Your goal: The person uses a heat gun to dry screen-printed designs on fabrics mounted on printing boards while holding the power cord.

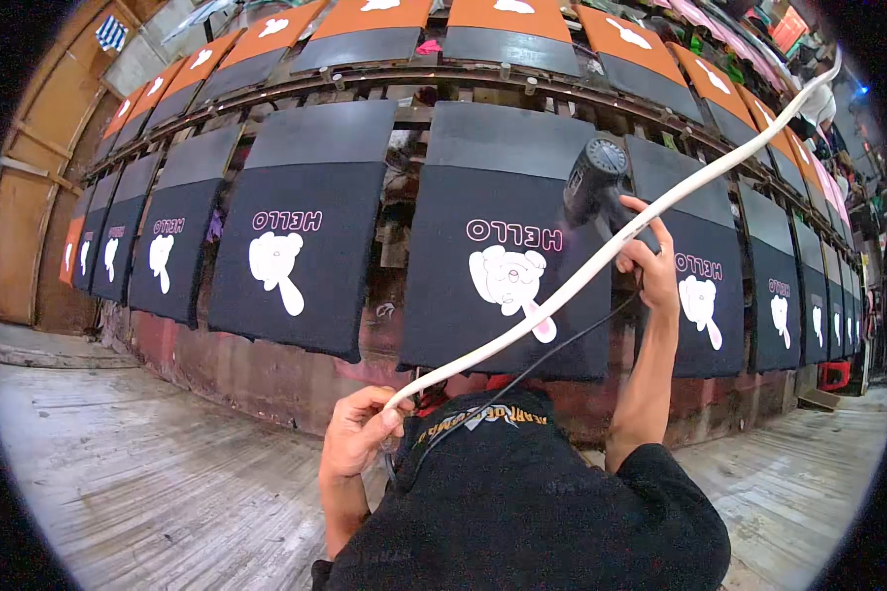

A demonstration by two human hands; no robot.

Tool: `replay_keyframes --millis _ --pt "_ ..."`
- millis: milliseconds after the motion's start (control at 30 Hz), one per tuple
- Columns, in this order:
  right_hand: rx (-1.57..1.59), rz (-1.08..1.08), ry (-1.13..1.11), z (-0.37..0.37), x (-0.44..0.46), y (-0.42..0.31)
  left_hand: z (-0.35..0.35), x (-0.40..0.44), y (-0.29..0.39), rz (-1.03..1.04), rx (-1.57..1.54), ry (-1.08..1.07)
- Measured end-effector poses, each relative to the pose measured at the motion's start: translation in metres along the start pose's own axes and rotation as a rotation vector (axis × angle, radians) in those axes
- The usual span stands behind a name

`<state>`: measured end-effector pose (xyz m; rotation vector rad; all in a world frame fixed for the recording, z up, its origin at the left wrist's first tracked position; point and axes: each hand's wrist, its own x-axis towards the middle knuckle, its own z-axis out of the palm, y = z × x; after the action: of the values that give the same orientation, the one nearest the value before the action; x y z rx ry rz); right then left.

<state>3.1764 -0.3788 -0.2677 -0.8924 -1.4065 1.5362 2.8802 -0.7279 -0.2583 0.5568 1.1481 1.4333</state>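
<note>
My left hand (360, 428) is closed around the lower end of a long white cable (522, 328), near the front edge of the boards. The cable runs up to the far right, passing in front of my right hand (650, 256). My right hand grips the handle of a black hair dryer (593, 182), raised over a black fabric panel (453, 295). On this panel are a pink-outlined HELLO and a white bear print (511, 279), both upside down from here. A thin black cord (562, 347) hangs from the dryer toward my left hand.
More printed black panels (301, 212) stand in a row on both sides. Behind them is a rail (365, 79) and a row of orange-and-black panels (370, 30). Worn floor (168, 463) lies at left and right. A red object (835, 374) is at the far right.
</note>
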Motion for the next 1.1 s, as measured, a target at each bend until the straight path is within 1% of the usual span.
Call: replay_keyframes --millis 67,200,333,467,500,600,633,767,867,967,1067,1100 --pt "0.006 -0.003 -0.024 0.0 0.007 0.005 0.0 -0.001 0.0 0.014 0.003 0.001" --pt "0.027 0.029 -0.181 0.02 0.012 -0.006 0.0 -0.002 0.002 0.013 -0.006 0.01" --pt "0.035 -0.002 -0.146 0.047 0.022 0.008 -0.002 -0.006 0.001 0.021 0.004 0.026" --pt "0.039 0.082 -0.294 0.064 0.029 -0.001 -0.005 -0.01 0.001 0.034 0.014 0.042" --pt "0.006 0.063 -0.294 0.069 0.031 0.002 -0.005 -0.011 0.001 0.039 0.016 0.047" --pt "0.07 0.038 -0.274 0.091 0.036 0.012 -0.006 -0.013 0.001 0.073 0.034 0.035" --pt "0.031 0.024 -0.292 0.094 0.037 0.014 -0.007 -0.014 0.001 0.068 0.037 0.039" --pt "0.065 0.082 -0.391 0.1 0.036 0.012 -0.008 -0.014 -0.002 0.083 0.048 0.044" --pt "-0.013 0.052 -0.367 0.104 0.03 0.011 -0.009 -0.016 -0.003 0.082 0.042 0.043" --pt "-0.023 0.032 -0.356 0.095 0.026 0.011 -0.01 -0.016 -0.002 0.066 0.036 0.044" --pt "0.006 0.113 -0.363 0.08 0.016 -0.003 -0.008 -0.014 -0.002 0.066 0.035 0.044" --pt "-0.007 0.093 -0.342 0.077 0.013 -0.003 -0.008 -0.013 -0.002 0.068 0.035 0.045"
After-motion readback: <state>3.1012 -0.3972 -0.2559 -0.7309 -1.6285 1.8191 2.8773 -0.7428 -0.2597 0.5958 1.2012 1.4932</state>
